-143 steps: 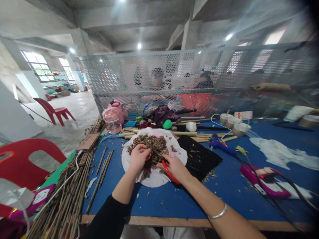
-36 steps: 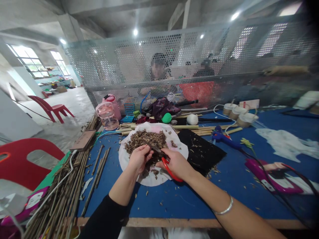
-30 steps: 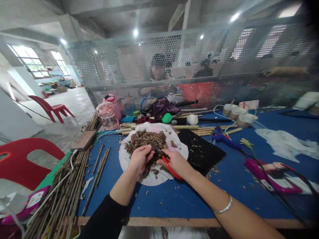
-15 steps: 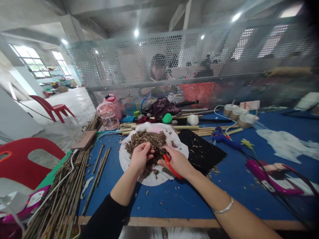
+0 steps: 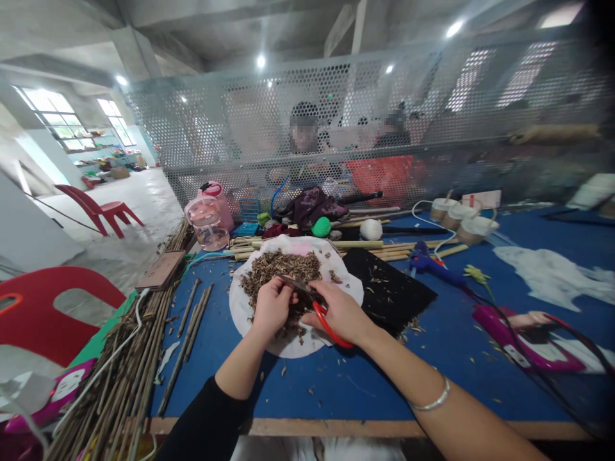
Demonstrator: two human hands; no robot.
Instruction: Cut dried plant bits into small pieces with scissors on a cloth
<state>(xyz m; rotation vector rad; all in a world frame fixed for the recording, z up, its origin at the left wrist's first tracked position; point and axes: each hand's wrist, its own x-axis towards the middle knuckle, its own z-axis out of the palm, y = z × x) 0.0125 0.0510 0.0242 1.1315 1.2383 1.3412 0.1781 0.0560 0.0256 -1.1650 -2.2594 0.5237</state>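
My right hand [image 5: 339, 314] grips a pair of scissors [image 5: 328, 326] with red handles, its blades pointing up and left over a heap of small brown dried plant bits [image 5: 269, 266]. The heap lies on a round white cloth [image 5: 240, 314] on the blue table. My left hand [image 5: 273, 304] is pinched closed close to the blade tips; whatever is between its fingers is too small and hidden to name. Both hands are above the near part of the heap.
Bundled thin sticks [image 5: 120, 358] line the table's left edge. A black cloth [image 5: 391, 285], a blue glue gun [image 5: 437, 272] and a purple device [image 5: 523, 339] lie to the right. Behind stand a pink jug [image 5: 206, 224], a green ball [image 5: 321, 226] and a perforated metal screen [image 5: 259, 128].
The scissors' blades have swung lower and leftward, their tips now nearer my left fingers. My left hand has shifted slightly right.
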